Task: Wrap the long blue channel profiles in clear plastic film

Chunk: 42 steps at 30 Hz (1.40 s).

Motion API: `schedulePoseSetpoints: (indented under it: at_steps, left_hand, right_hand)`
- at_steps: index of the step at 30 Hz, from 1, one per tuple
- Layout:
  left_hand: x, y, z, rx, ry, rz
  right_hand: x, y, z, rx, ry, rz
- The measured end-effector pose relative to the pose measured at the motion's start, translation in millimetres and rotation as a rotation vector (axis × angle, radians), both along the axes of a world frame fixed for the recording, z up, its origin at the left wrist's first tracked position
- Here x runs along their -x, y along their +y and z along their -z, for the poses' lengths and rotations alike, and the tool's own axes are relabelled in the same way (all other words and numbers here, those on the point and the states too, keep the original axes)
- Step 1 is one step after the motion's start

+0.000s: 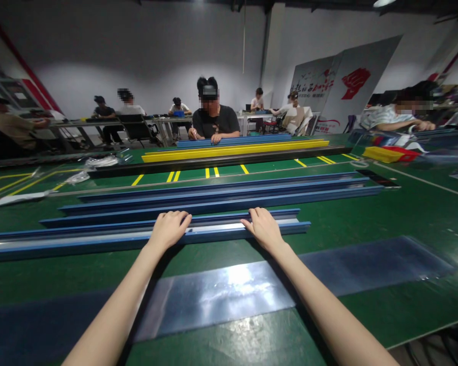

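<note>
A long blue channel-shaped strip lies crosswise on the green table, with a pale, shiny strip along its inside. My left hand grips it near the middle of the view, fingers over the far wall and thumb toward the inside. Farther right, closer to the strip's right end, my right hand holds it in a similar way. The undersides of both hands are hidden. Under my forearms a wide clear plastic sheet lies flat, reflecting the lights.
More blue channel strips lie just beyond. Farther off are a black strip and a yellow strip. A dark flat object rests at the right. Crumpled clear plastic sits at the left. A co-worker sits opposite.
</note>
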<state>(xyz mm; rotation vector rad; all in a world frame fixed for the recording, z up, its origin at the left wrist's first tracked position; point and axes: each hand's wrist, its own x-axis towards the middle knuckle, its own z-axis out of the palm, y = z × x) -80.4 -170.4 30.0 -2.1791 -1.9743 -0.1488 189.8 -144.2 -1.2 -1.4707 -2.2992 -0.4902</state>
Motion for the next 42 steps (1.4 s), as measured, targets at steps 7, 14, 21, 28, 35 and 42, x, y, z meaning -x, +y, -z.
schedulePoseSetpoints:
  at_steps: [7,14,21,28,35,42]
  left_hand:
    - [-67.7,8.0,-3.1,-0.056,-0.022,0.178]
    - [-94.0,14.4,5.5,-0.006,-0.06,0.125]
    - [-98.2,23.8,8.8,-0.023,-0.048,0.077]
    - [-100.4,33.5,8.4,-0.008,-0.063,0.062]
    - [-99.9,35.6,9.4,-0.018,-0.081,0.031]
    - [-99.2,35.4,12.3,-0.063,-0.088,0.013]
  right_hand:
    - [29.0,-3.6,-0.9,-0.025,0.008,0.001]
    - [20.4,3.4,-6.2,0.063,0.01,-0.141]
    - [-21.0,23.3,-7.4,0.142,-0.008,-0.262]
    - [-56.9,32.7,-1.5,0.082,-0.011,-0.107]
    - [-49.9,32.8,-0.6,0.04,0.038,-0.082]
    - [-51.9,32.9,0.6,0.024,0.05,-0.095]
